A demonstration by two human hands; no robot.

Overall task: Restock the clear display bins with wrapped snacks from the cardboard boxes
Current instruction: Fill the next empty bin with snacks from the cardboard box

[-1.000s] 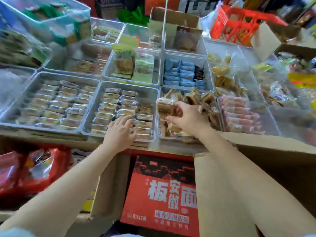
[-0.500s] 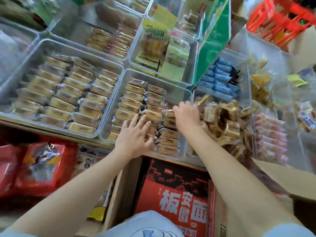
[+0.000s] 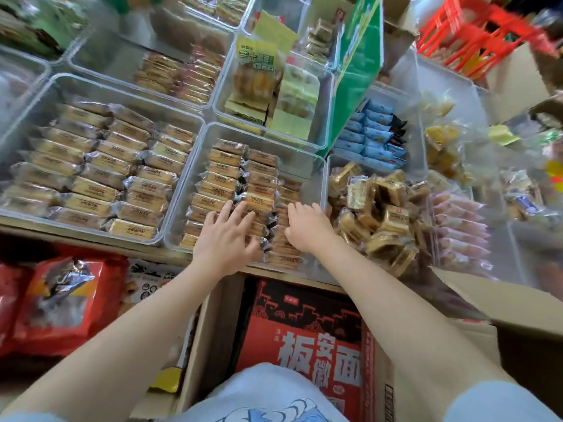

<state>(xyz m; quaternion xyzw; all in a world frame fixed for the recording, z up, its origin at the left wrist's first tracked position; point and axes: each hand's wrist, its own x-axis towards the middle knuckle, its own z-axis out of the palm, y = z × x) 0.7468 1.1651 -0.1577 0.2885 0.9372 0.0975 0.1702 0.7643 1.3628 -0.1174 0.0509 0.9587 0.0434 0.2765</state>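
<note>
A clear display bin [image 3: 268, 134] in the middle of the shelf holds rows of brown wrapped snack bars [image 3: 225, 175]. My left hand [image 3: 227, 239] lies flat with spread fingers on the near rows. My right hand [image 3: 307, 225] rests on the right-hand stack of bars in the same bin, fingers curled down over them; whether it grips one is hidden. To the right, another bin holds a loose heap of square wrapped cakes [image 3: 380, 214]. A cardboard box [image 3: 213, 324] stands open below the shelf edge.
A wide bin of pale wrapped bars [image 3: 91, 169] sits at the left. Blue packets [image 3: 374, 135] and pink packets [image 3: 460, 229] fill bins at the right. A green divider card [image 3: 356, 68] stands upright behind. A red printed carton [image 3: 304, 339] and red bags [image 3: 58, 300] lie below.
My right hand left the heap of square cakes and moved left onto the brown-bar bin. The left hand stayed on the near rows. The camera leaned closer and lower.
</note>
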